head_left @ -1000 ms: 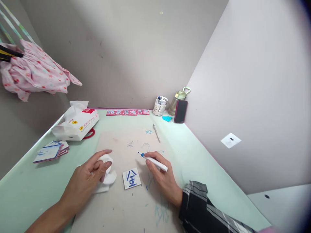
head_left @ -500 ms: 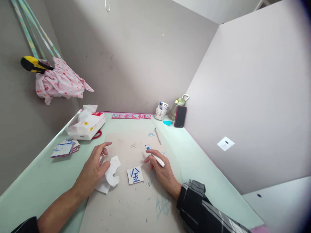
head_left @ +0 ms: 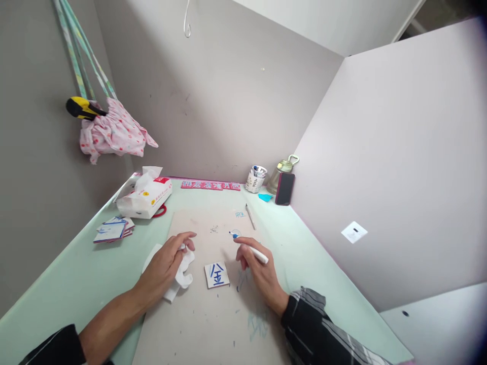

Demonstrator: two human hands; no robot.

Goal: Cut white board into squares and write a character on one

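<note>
My right hand (head_left: 256,261) grips a white marker (head_left: 259,254) with a blue collar, its tip pointing up and left above the board. A square white tile (head_left: 216,275) bearing a blue Chinese character lies between my hands, touched by neither. Over a crumpled white tissue (head_left: 185,279) rests my left hand (head_left: 162,263), fingers loosely bent and the thumb apart from the index finger. Part of the tissue is hidden beneath that hand. Both hands are over the pale board (head_left: 198,324), which carries blue ink marks.
A tissue pack (head_left: 146,200), red-handled scissors (head_left: 161,211) and stacked tiles (head_left: 111,231) are at left. A craft knife (head_left: 250,216) lies at the board's far right. Behind stand a pen cup (head_left: 255,180), a bottle (head_left: 277,175) and a phone (head_left: 285,189). Lettered pink tiles (head_left: 211,186) line the back.
My left hand has moved right and nearer, settling lower over the tissue. The right hand keeps the marker in nearly the same place. The whole view has shifted slightly.
</note>
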